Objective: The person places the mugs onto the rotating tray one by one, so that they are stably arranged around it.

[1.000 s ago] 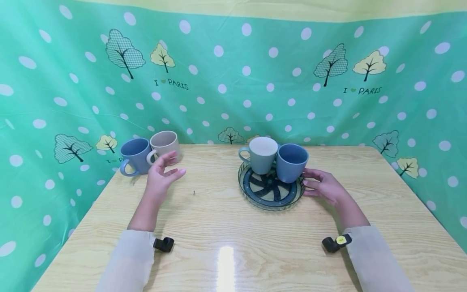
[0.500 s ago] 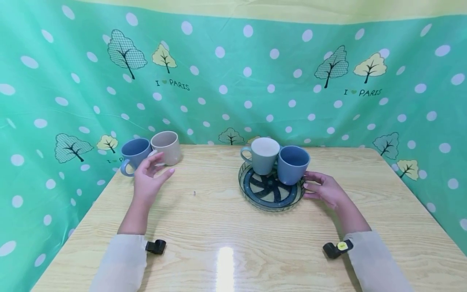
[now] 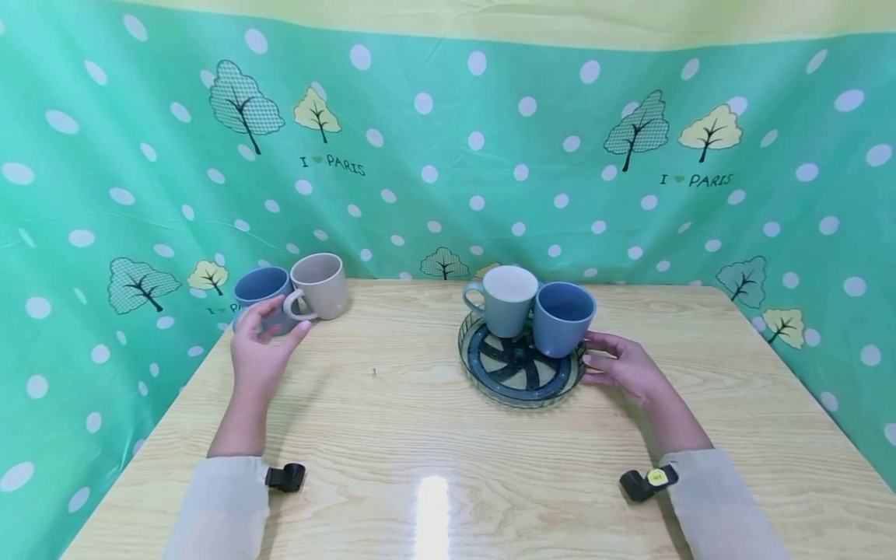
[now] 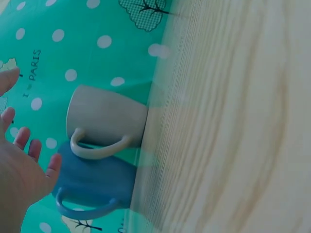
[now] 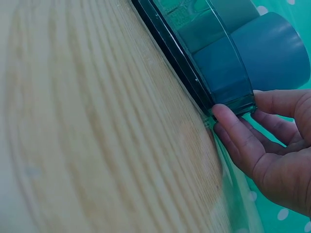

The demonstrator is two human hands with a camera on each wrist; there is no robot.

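Note:
On the left of the table, my left hand is raised before a blue mug, fingers and thumb spread apart with nothing between them. It partly hides that mug in the head view. A beige mug stands right beside the blue one, and both handles show in the left wrist view. At the right, my right hand holds the edge of a round turntable tray with clear walls, fingertips at its rim and base. Inside the tray stand a grey-green mug and another blue mug, side by side.
Behind the wooden table hangs a green dotted curtain, close to the left mugs. A tiny dark speck lies between the left mugs and the tray. Black wrist cameras sit at both sleeves.
My left hand has moved left, from in front of the beige mug to in front of the blue mug. The right hand stays at the tray's edge, and the mugs stand where they were.

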